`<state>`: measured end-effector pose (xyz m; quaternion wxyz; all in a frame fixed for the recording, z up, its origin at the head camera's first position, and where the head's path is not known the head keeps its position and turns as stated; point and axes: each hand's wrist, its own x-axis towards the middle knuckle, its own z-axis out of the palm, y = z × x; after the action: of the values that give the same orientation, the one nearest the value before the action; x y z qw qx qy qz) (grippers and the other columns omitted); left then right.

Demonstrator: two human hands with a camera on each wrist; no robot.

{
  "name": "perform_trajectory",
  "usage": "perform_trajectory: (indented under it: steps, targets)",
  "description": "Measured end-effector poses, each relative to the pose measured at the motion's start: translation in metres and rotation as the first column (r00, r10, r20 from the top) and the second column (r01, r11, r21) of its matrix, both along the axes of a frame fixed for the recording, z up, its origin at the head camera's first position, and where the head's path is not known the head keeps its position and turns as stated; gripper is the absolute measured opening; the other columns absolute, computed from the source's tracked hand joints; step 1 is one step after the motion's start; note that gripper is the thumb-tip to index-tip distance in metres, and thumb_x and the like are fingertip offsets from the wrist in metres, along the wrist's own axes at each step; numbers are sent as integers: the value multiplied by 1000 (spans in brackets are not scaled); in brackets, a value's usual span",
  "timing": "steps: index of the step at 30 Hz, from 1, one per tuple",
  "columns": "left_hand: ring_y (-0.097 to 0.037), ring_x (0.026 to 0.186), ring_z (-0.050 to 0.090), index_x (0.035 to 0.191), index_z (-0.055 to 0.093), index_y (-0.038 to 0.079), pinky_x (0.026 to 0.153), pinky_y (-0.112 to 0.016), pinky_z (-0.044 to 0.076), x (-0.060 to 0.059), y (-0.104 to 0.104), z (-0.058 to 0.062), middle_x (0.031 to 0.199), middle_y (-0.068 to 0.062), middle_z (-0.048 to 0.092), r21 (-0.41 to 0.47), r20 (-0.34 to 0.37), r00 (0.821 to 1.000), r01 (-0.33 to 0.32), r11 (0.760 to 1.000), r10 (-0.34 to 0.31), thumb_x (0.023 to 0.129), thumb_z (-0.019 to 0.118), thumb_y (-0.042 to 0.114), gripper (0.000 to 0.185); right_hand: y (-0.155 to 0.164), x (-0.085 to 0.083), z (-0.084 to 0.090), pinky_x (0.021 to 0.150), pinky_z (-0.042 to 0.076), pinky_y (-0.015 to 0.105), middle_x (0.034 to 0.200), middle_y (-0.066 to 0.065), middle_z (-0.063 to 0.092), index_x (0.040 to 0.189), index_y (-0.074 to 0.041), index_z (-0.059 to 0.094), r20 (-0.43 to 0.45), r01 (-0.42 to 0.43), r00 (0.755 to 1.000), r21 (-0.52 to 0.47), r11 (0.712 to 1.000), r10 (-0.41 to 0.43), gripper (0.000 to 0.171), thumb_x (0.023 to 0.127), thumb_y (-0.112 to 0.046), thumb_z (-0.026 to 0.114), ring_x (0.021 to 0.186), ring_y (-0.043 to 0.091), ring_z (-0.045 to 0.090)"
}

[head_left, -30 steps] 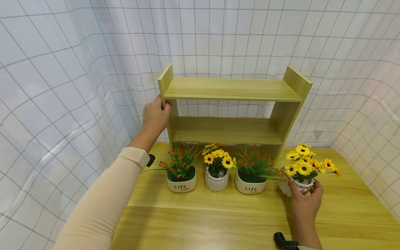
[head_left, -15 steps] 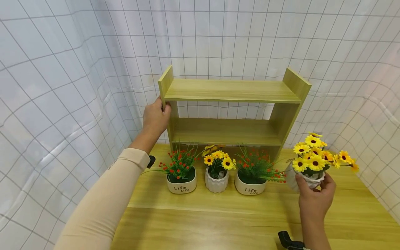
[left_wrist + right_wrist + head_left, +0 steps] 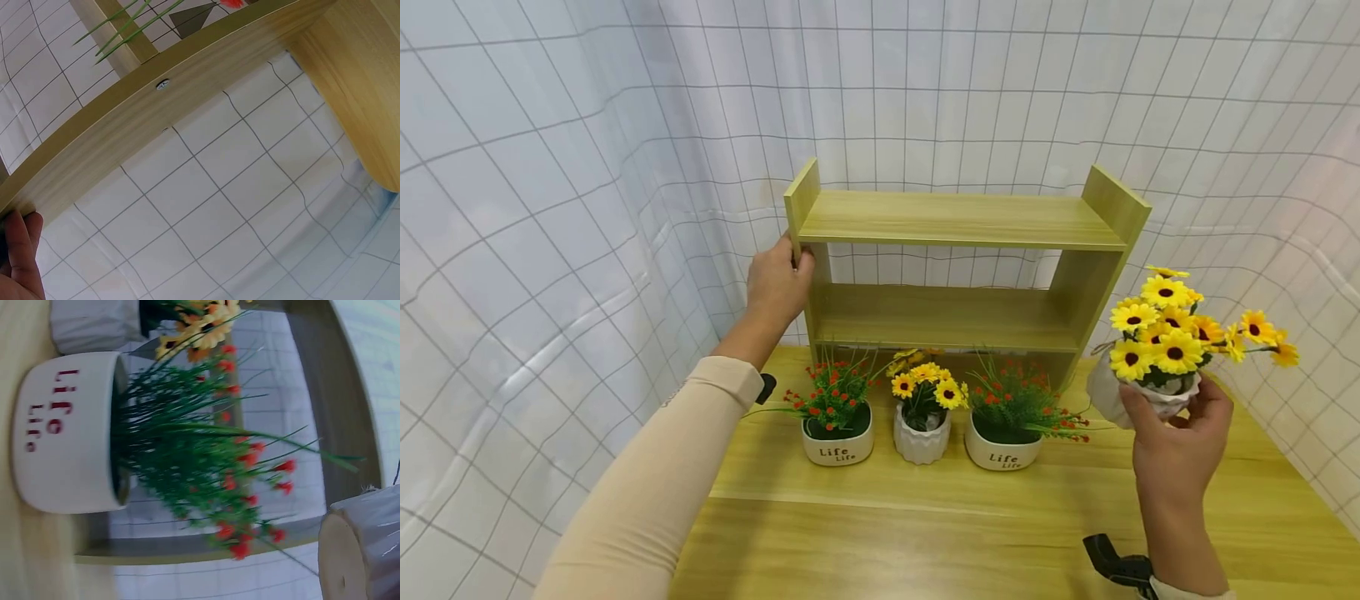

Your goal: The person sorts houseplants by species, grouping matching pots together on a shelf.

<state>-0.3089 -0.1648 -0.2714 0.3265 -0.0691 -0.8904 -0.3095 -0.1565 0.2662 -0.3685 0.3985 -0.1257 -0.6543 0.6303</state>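
A person's right hand (image 3: 1180,433) grips a small white ribbed pot of yellow sunflowers (image 3: 1157,392) from below, fingers curled round its base, holding it in the air above the right end of the wooden counter (image 3: 925,533), to the right of the wooden shelf (image 3: 955,221). The pot tilts slightly, its long axis running from base up to blooms; the flowers point up and lean to the right, yellow petals with dark centres, a few orange-tinted. The wrist view shows the pot's pale flat underside (image 3: 340,562). The left hand (image 3: 778,283), on a beige-sleeved arm, holds the left side panel of the two-tier shelf, fingers wrapped over its edge. Three pots stand in a row on the counter before the shelf: a white "Life" pot with red-flowered greenery (image 3: 837,417), a ribbed white pot of sunflowers (image 3: 922,412), and a second "Life" pot (image 3: 1004,429). A white grid-patterned curtain (image 3: 550,208) hangs behind.
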Motion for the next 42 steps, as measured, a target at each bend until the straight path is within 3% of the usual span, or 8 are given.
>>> perform_trajectory:
  steps: [7,11,23,33,37,42]
  targets:
    - [-34,68,59,104,60,4,60,-45,46,0,0,-1,79,-19,66,5,-3,1000,7,1000,-7,101,47,25,25,-5,-4,38,76,48,17,132,10,48,137,-11,44,-189,-132,976,-107,985,110,76,74,1,85,105,21,53]
    - [-35,70,60,105,61,5,61,-46,46,-1,0,-1,81,-19,67,5,1,1000,1,1000,-1,101,47,26,26,-7,-9,58,79,49,19,133,12,47,137,-10,44,-244,-171,960,-111,979,140,77,73,2,85,107,22,53]
    - [-34,70,60,102,60,6,61,-45,46,0,1,-1,79,-18,66,4,12,1000,-9,1000,8,101,47,26,24,-20,-32,99,83,47,24,130,11,48,134,-11,47,-296,-246,930,-67,967,216,75,71,0,86,109,22,53]
    - [-34,65,54,97,58,5,60,-44,42,-1,0,1,71,-16,60,6,-5,1000,-3,1000,3,100,47,24,21,-36,-54,135,86,47,31,128,13,49,130,-8,49,-396,-307,878,-35,951,269,72,70,1,87,112,25,51]
    - [-33,63,52,95,56,6,58,-43,41,0,1,0,69,-15,58,7,-1,1000,-3,1000,3,100,47,23,20,-39,-63,145,88,46,32,127,12,48,129,-8,49,-395,-323,873,-26,946,287,71,70,0,87,114,23,49]
    - [-33,65,53,97,57,5,59,-43,42,0,0,0,72,-16,60,11,5,1000,-5,1000,5,100,48,23,20,-42,-77,146,88,44,31,125,9,47,129,-9,49,-340,-317,893,-6,948,296,70,71,-3,87,113,18,46]
